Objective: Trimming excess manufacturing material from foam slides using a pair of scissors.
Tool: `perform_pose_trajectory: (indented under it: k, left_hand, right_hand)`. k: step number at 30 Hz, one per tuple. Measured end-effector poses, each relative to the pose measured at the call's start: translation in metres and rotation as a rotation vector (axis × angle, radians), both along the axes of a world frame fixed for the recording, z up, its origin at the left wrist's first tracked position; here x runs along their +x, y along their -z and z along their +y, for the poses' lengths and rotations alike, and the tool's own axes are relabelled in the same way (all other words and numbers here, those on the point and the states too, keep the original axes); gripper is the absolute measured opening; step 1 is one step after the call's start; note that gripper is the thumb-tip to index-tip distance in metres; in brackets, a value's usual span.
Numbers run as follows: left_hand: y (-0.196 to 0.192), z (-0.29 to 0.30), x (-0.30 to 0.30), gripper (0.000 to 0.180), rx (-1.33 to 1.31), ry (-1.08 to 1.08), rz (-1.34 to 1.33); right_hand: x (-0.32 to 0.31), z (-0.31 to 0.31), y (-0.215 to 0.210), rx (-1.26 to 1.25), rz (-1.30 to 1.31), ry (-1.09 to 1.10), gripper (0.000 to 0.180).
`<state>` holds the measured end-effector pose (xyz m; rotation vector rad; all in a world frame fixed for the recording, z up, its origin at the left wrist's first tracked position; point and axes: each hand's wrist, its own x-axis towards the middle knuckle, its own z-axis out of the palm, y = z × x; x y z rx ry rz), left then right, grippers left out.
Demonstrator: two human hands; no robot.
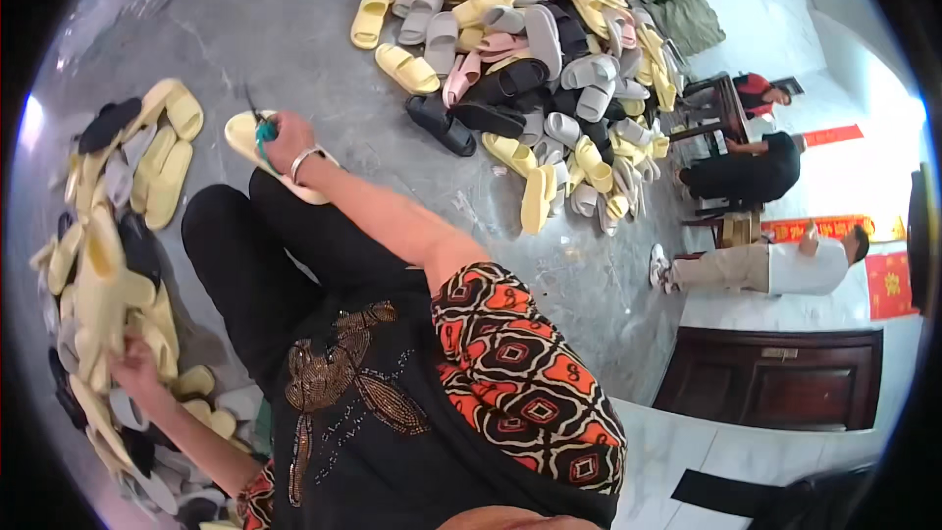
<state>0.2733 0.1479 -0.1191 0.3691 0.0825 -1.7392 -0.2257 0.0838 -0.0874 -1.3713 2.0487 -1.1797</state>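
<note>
My right hand, with a bracelet at its wrist, is closed round a teal-handled tool with a thin dark tip; its exact kind is unclear. Beneath that hand a pale yellow slipper lies by my knees, partly covered by my hand and forearm. Down at the left, my left hand grips the near end of a light yellow slipper above a heap of slippers. Its fingertips are partly hidden against the slipper.
A large pile of yellow, grey, black and pink slippers covers the grey floor ahead. More slippers lie along my left. Several people are at the right, near a dark table and a brown door.
</note>
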Motion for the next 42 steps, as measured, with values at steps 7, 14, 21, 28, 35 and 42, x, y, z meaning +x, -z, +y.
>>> perform_pose_trajectory:
  k: [7,14,21,28,35,42]
  left_hand:
    - [-0.036,0.003,-0.144,0.025,0.206,0.161,-0.384]
    - [-0.052,-0.006,-0.150,0.022,0.169,0.216,-0.553]
    - [-0.058,-0.011,-0.178,0.026,0.094,0.341,-0.555]
    - [-0.057,-0.029,-0.196,0.030,-0.073,0.458,-0.556]
    - [-0.071,-0.020,-0.222,0.030,-0.649,0.402,-1.219]
    - [-0.060,-0.027,-0.229,0.030,-0.350,0.573,-0.823]
  right_hand:
    - [-0.052,0.028,-0.030,-0.103,-0.096,0.062,0.041]
    - [-0.109,0.061,-0.093,-0.274,-0.300,0.050,0.037]
    - [-0.119,0.096,-0.115,-0.278,-0.679,-0.221,0.038]
    - [-0.120,0.107,-0.118,-0.387,-1.698,-0.488,0.018]
    - [-0.106,0.112,-0.117,-0.396,-1.474,-0.439,0.028]
    - [-0.090,0.126,-0.126,-0.251,-1.430,-0.660,0.047]
